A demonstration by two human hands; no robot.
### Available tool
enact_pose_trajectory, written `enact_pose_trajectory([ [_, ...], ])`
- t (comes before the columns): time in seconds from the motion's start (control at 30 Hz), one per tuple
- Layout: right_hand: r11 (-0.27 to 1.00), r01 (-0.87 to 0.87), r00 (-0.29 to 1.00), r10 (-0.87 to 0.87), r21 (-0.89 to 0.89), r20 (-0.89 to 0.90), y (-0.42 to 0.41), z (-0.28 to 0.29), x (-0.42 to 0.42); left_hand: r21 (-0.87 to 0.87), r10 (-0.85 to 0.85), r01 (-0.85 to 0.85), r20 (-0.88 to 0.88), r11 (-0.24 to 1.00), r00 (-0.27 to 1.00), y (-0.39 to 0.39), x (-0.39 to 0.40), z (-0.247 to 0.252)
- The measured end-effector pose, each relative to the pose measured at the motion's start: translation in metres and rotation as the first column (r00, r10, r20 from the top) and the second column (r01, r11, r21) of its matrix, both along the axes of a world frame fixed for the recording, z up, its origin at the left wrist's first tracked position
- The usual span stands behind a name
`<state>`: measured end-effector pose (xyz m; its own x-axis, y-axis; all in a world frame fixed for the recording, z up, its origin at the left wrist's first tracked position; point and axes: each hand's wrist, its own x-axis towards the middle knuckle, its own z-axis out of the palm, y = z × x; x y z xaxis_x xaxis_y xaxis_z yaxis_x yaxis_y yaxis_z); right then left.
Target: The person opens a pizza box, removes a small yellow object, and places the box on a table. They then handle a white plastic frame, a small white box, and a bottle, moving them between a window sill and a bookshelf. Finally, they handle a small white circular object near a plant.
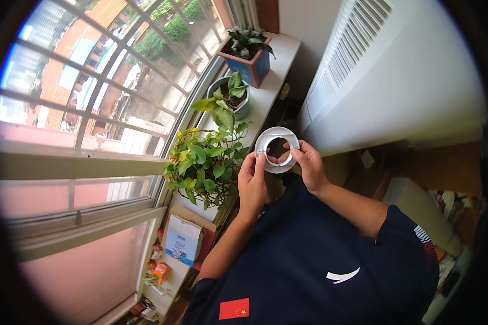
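Observation:
A round white plastic ring with a wide central hole is held up in front of my chest. My left hand pinches its lower left edge, thumb on the near face. On the opposite side, my right hand grips the rim, its thumb also on the near face. Some fingertips of both hands show through the hole, behind the ring. Just left of my left hand, a leafy trailing potted plant stands on the white windowsill; its pot is hidden by leaves.
Farther along the sill are a plant in a pale round pot and one in a blue square pot. A blue-and-white box and small orange item lie nearer. A barred window is left; a tall white vented appliance is right.

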<state>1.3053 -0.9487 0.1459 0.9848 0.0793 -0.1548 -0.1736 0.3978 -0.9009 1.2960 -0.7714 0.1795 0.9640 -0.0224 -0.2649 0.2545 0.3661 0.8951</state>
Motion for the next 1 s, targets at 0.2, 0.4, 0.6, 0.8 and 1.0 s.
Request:
enact_pose_trajectory([
  [0.2, 0.998, -0.064, 0.992, 0.067, 0.025, -0.107, -0.020, 0.005, -0.033, -0.014, -0.095, 0.095, -0.084, 0.995, 0.992, -0.008, -0.005, -0.018],
  [0.4, 0.991, -0.130, 0.987, 0.126, -0.032, -0.100, -0.047, 0.004, -0.028, 0.196, -0.375, 0.368, -0.003, 0.909, 0.927, -0.021, -0.009, -0.016],
  [0.6, 0.984, -0.127, 0.988, 0.114, -0.125, -0.104, -0.049, 0.006, -0.042, -0.024, -0.440, 0.439, -0.018, 0.898, 0.898, -0.032, -0.025, -0.035],
  [0.8, 0.981, -0.099, 0.995, 0.093, -0.168, -0.041, -0.052, -0.004, -0.055, -0.134, -0.432, 0.416, -0.135, 0.900, 0.892, -0.037, -0.033, -0.032],
  [1.0, 0.949, -0.217, 0.976, 0.218, -0.228, -0.024, -0.055, -0.007, -0.060, 0.041, -0.412, 0.423, -0.163, 0.905, 0.897, -0.034, -0.044, -0.036],
])
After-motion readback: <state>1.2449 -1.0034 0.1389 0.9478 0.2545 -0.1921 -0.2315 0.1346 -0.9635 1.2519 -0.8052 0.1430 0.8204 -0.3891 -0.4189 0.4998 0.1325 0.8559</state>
